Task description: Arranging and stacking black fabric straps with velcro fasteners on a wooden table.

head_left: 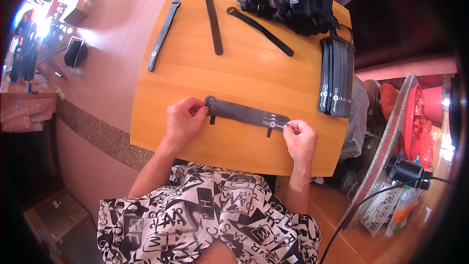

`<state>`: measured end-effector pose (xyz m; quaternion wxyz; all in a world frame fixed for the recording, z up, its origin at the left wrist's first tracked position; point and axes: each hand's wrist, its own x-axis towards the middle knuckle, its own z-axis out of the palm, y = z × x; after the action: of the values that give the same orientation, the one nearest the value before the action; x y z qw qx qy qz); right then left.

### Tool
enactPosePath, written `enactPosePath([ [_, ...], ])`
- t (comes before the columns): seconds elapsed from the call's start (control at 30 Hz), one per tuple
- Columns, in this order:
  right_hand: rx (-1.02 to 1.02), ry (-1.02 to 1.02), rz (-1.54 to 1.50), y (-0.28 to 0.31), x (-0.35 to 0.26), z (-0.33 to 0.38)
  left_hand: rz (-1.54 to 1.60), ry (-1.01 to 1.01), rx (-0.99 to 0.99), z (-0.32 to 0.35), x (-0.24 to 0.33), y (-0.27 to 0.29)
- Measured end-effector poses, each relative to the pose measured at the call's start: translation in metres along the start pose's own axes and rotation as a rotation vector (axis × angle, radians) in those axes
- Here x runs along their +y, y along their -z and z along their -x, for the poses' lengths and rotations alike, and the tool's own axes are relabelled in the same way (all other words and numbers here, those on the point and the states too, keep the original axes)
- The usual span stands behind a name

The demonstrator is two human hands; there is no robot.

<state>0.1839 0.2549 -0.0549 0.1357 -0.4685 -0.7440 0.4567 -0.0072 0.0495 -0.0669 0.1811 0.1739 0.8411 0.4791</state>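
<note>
A small layered stack of dark grey cable straps (pixel 246 113) lies crosswise near the table's front edge, pale print at its right end. My left hand (pixel 185 120) pinches the stack's left end, where the rounded tips are. At the opposite end, the fingertips of my right hand (pixel 300 139) are closed on the corner of the straps. Two short dark strips, one of them the right strip (pixel 269 132), stick out from under the stack's near edge. Beyond my hands lie three separate straps: a grey strap (pixel 163 35), a black strap (pixel 214 25) and a slanting black strap (pixel 261 32).
A thick pile of straps (pixel 336 78) rests at the wooden table's (pixel 234 76) right edge. Bundled black straps (pixel 305 2) are heaped at the far right. Right of the table stand a clear plastic bag (pixel 356 122), a shelf with red containers, and a black cable (pixel 364 199).
</note>
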Motion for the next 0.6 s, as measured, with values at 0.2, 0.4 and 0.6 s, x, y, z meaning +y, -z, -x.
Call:
enactPosePath([
  [0.2, 0.025, 0.027, 0.025, -0.001, 0.005, 0.000, -0.027, -0.037, 0.047, 0.000, -0.002, -0.001],
  [0.4, 0.012, 0.019, -0.006, -0.002, 0.006, 0.000, 0.015, -0.007, 0.016, -0.001, 0.005, 0.000],
  [0.6, 0.035, 0.077, 0.038, -0.004, 0.004, 0.000, -0.010, -0.001, 0.013, -0.001, 0.006, 0.000],
])
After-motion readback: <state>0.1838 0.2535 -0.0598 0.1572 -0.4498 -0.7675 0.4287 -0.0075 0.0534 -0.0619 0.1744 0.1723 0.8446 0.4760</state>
